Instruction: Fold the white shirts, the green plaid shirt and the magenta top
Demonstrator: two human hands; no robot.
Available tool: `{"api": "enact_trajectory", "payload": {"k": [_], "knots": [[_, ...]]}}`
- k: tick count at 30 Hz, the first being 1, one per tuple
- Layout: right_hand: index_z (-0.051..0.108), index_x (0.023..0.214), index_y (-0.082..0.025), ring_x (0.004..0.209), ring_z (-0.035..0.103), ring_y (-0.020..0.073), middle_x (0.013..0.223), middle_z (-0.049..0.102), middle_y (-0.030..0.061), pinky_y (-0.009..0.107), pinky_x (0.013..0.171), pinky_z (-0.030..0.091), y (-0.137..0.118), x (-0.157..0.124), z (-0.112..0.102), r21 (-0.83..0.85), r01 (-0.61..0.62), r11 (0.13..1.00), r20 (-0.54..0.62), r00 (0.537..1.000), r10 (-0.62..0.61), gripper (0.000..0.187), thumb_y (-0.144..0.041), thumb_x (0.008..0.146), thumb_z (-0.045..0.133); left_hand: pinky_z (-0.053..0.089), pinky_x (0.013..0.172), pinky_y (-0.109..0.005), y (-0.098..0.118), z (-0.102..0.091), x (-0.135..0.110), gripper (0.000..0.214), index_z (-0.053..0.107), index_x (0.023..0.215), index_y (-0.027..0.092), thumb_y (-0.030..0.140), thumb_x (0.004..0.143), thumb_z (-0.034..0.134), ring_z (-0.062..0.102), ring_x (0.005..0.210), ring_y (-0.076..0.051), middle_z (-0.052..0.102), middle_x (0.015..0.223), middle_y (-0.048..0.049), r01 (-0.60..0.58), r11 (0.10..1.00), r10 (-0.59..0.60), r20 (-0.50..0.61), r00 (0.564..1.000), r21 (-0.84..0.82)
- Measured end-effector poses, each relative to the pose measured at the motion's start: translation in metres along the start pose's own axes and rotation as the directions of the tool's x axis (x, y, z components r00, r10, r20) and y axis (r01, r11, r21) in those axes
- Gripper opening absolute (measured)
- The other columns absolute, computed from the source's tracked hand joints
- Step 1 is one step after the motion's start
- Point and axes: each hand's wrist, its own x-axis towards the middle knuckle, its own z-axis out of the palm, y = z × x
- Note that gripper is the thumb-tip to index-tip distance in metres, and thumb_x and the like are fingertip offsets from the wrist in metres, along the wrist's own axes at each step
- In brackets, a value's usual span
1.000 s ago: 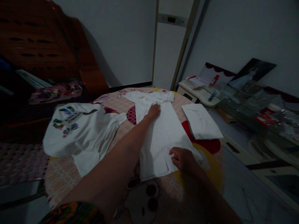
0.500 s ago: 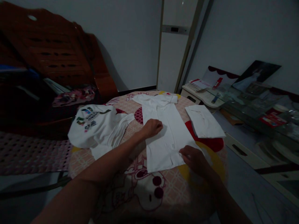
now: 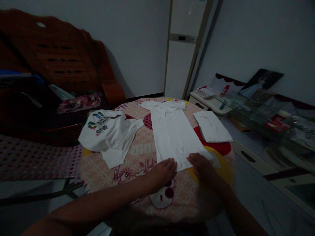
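Note:
A white shirt [image 3: 172, 131], folded into a long strip, lies on a round table with a patterned cloth [image 3: 128, 164]. My left hand [image 3: 162, 168] rests at the near left corner of its hem, fingers pressed together on the cloth edge. At the near right corner my right hand [image 3: 200, 165] does the same. In this dim light I cannot see how firmly either hand pinches the cloth.
A white shirt with a printed logo [image 3: 108, 132] lies crumpled on the table's left. A folded white garment [image 3: 212, 126] sits at the right. Behind are a dark wooden bench [image 3: 61, 65], a door [image 3: 180, 49], and a low cabinet [image 3: 211, 100] with papers and cluttered glass shelves [image 3: 270, 114].
My left hand has slid from the shirt's collar end down along the strip to the near hem, beside my right hand. The view has shifted left and back.

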Motion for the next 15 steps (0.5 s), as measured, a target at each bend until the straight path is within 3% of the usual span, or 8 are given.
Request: {"api": "enact_trajectory", "payload": {"k": [4,8,11,15], "knots": [[0.069,0.104,-0.015,0.1,0.059,0.0252,0.106,0.067,0.014,0.04,0.091,0.051,0.006,0.007,0.01,-0.035,0.039,0.999,-0.043,0.998,-0.04,0.037,0.002,0.076,0.051,0.048,0.11,-0.043,-0.003,0.009,0.003,0.049,0.049,0.143,0.01,0.009,0.093,0.048,0.054,0.135,-0.03,0.055,0.144,-0.0227,0.022,1.0,-0.023,-0.024,0.999,-0.005],[0.07,0.105,-0.015,0.095,0.058,0.0236,0.101,0.069,0.0118,0.038,0.088,0.049,0.015,0.013,0.019,-0.009,0.03,0.999,-0.136,0.99,-0.031,0.037,0.001,0.079,0.049,0.049,0.108,-0.042,-0.017,0.005,0.011,0.043,0.056,0.138,0.014,0.011,0.095,0.049,0.057,0.132,-0.028,0.059,0.142,-0.0186,0.036,0.992,-0.042,-0.047,0.998,-0.118],[0.071,0.099,-0.013,0.089,0.058,0.0228,0.093,0.069,0.0111,0.034,0.082,0.046,0.013,0.018,0.013,-0.018,0.003,1.0,-0.109,0.994,-0.005,0.033,0.0,0.079,0.049,0.052,0.101,-0.036,-0.03,-0.012,0.013,0.043,0.059,0.135,0.016,0.01,0.093,0.051,0.064,0.123,-0.025,0.065,0.135,-0.0153,0.031,0.966,-0.042,-0.036,0.998,-0.257],[0.07,0.091,-0.015,0.088,0.057,0.0218,0.09,0.068,0.0097,0.031,0.077,0.042,-0.003,0.023,-0.007,-0.023,0.021,1.0,-0.051,0.998,-0.022,0.024,-0.004,0.08,0.051,0.052,0.095,-0.03,-0.043,-0.055,0.004,0.047,0.064,0.13,0.023,0.008,0.086,0.057,0.069,0.109,-0.02,0.072,0.125,-0.0079,0.022,0.904,-0.022,0.006,1.0,-0.426]]}}
